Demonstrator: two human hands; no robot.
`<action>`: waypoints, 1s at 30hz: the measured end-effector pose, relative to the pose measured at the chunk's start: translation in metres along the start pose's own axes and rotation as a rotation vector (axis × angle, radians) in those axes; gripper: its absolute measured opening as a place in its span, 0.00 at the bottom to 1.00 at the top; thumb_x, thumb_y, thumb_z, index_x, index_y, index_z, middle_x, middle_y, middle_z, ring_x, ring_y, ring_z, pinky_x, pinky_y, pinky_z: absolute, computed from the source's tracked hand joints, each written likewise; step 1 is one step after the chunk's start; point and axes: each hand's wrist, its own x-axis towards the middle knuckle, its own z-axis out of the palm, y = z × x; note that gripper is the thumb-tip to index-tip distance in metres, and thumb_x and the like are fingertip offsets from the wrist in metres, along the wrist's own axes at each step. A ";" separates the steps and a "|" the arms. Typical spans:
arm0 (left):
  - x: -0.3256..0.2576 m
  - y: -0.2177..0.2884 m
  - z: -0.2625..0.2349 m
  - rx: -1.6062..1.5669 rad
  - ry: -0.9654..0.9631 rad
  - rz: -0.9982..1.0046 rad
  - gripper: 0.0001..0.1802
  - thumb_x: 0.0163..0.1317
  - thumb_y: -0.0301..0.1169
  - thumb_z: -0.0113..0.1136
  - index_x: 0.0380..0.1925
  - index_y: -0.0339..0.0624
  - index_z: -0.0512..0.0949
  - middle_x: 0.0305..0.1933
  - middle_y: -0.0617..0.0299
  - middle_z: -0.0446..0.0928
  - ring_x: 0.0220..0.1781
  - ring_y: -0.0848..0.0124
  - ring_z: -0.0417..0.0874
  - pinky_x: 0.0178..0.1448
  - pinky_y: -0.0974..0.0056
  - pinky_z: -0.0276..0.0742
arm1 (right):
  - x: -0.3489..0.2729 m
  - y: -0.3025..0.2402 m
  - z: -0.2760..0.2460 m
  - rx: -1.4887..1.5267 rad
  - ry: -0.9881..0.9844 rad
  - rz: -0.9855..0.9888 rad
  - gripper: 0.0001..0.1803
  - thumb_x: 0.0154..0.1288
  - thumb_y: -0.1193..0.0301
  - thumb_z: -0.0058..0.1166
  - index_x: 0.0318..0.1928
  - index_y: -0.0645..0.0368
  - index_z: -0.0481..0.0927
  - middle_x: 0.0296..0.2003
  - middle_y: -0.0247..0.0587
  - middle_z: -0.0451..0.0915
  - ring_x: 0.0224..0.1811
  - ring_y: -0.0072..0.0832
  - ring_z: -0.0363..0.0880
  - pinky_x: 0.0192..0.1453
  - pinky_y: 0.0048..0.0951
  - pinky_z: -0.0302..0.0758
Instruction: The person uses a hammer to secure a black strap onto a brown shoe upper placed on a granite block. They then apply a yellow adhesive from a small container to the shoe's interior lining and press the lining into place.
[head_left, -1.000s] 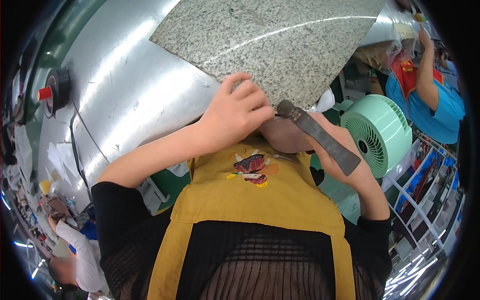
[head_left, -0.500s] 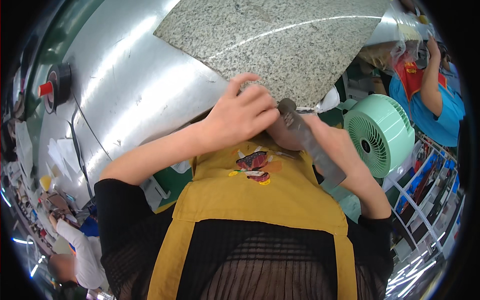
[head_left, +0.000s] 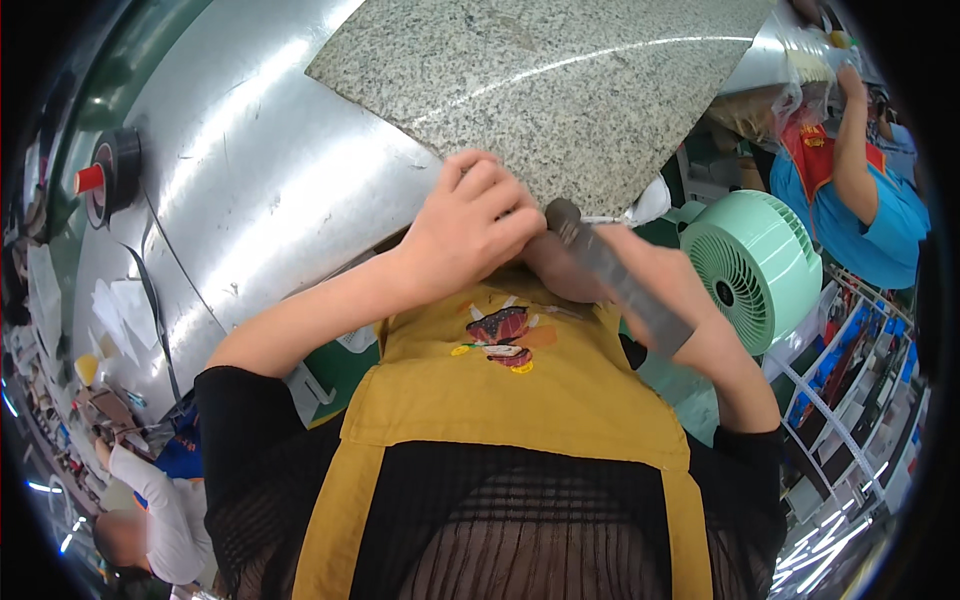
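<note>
Dark hammer [head_left: 632, 287], grasped in right hand [head_left: 676, 280]; left hand [head_left: 468, 228], fingers curled, hold untellable — work seemingly underway, share done or left unclear.

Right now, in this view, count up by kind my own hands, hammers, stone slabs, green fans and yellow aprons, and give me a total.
Your own hands, left hand and right hand: 2
Hammer: 1
Stone slab: 1
Green fan: 1
Yellow apron: 1
Total: 6
</note>
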 end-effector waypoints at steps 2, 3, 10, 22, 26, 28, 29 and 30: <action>0.005 0.002 -0.005 0.022 -0.075 -0.036 0.10 0.46 0.28 0.65 0.29 0.48 0.77 0.33 0.68 0.72 0.41 0.66 0.72 0.57 0.57 0.65 | -0.003 0.002 -0.002 0.196 0.064 0.057 0.17 0.67 0.73 0.49 0.55 0.60 0.70 0.36 0.49 0.78 0.36 0.48 0.79 0.39 0.34 0.75; 0.008 0.002 -0.007 0.033 -0.114 -0.054 0.09 0.46 0.28 0.65 0.29 0.48 0.77 0.33 0.67 0.72 0.41 0.66 0.72 0.56 0.58 0.65 | -0.005 0.003 -0.003 0.294 0.096 0.087 0.16 0.67 0.74 0.48 0.55 0.61 0.70 0.36 0.49 0.78 0.35 0.48 0.78 0.40 0.32 0.75; 0.022 0.009 0.008 -0.075 -0.073 -0.070 0.07 0.48 0.28 0.65 0.27 0.48 0.76 0.32 0.67 0.72 0.43 0.65 0.72 0.54 0.59 0.65 | -0.030 0.011 -0.010 0.273 0.171 0.115 0.17 0.65 0.78 0.47 0.54 0.63 0.70 0.36 0.53 0.77 0.37 0.50 0.78 0.41 0.32 0.74; 0.020 -0.005 -0.005 0.022 -0.131 0.194 0.12 0.43 0.28 0.62 0.32 0.48 0.78 0.35 0.68 0.72 0.43 0.67 0.73 0.60 0.53 0.67 | -0.023 0.010 -0.003 0.127 0.184 -0.002 0.15 0.67 0.76 0.46 0.54 0.65 0.69 0.33 0.50 0.76 0.33 0.46 0.75 0.41 0.31 0.72; 0.021 -0.005 -0.004 0.067 -0.125 0.258 0.12 0.42 0.29 0.58 0.31 0.47 0.77 0.34 0.68 0.71 0.42 0.68 0.73 0.60 0.53 0.68 | -0.021 0.012 -0.003 0.120 0.071 0.026 0.16 0.67 0.75 0.46 0.54 0.65 0.70 0.32 0.50 0.76 0.30 0.45 0.75 0.38 0.31 0.73; 0.021 -0.007 -0.003 0.058 -0.119 0.264 0.12 0.43 0.29 0.57 0.31 0.46 0.77 0.34 0.68 0.71 0.41 0.68 0.73 0.59 0.54 0.68 | -0.020 0.006 -0.006 0.085 0.142 -0.003 0.16 0.66 0.76 0.46 0.54 0.64 0.70 0.32 0.51 0.76 0.30 0.47 0.76 0.37 0.33 0.73; 0.021 -0.007 -0.003 0.050 -0.115 0.264 0.11 0.43 0.29 0.58 0.31 0.47 0.77 0.34 0.68 0.71 0.41 0.68 0.73 0.59 0.54 0.68 | -0.020 0.005 -0.003 0.084 0.148 -0.009 0.17 0.65 0.76 0.47 0.54 0.63 0.69 0.32 0.51 0.76 0.31 0.48 0.77 0.37 0.34 0.73; 0.020 -0.008 -0.002 0.042 -0.111 0.265 0.11 0.43 0.29 0.58 0.32 0.47 0.77 0.33 0.68 0.71 0.41 0.69 0.72 0.59 0.54 0.68 | -0.019 0.005 -0.002 0.078 0.156 -0.016 0.17 0.64 0.76 0.47 0.54 0.63 0.69 0.33 0.52 0.76 0.33 0.49 0.77 0.37 0.35 0.74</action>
